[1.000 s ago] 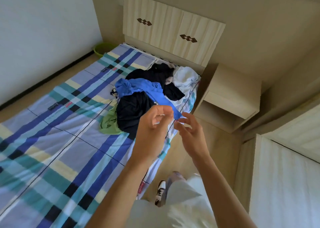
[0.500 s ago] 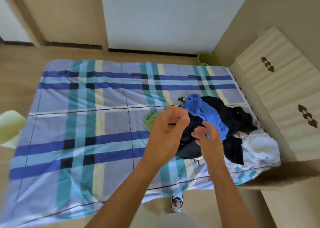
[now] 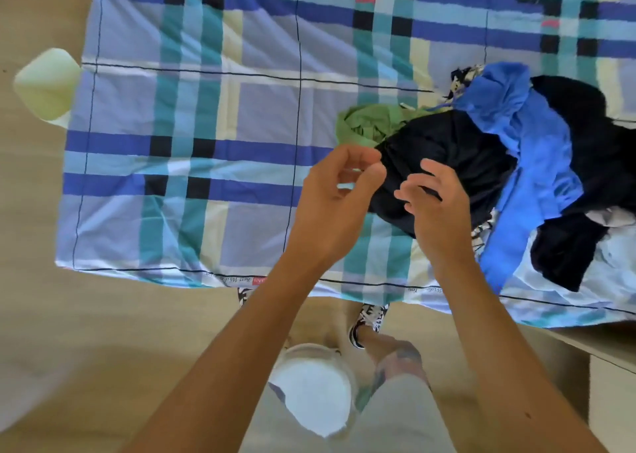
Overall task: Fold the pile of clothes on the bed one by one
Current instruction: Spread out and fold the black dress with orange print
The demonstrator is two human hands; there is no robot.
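Note:
The pile of clothes lies on the right part of the bed. A black garment sits at its front, a blue garment is draped across it, a green garment pokes out on the left, and white cloth lies at the right edge. My left hand hovers just left of the black garment, fingers loosely curled and holding nothing. My right hand hangs over the black garment's near edge, fingers relaxed and spread, gripping nothing.
A plaid blue, teal and cream sheet covers the bed, with flat bare sheet left of the pile. A pale green object stands off the bed's left end. A wooden nightstand is at lower right. My shoes stand at the bed's near edge.
The view has swung left and tilted down over the bed. Both hands now hover a little apart at the pile's near left edge, and the blue garment lies back on the pile.

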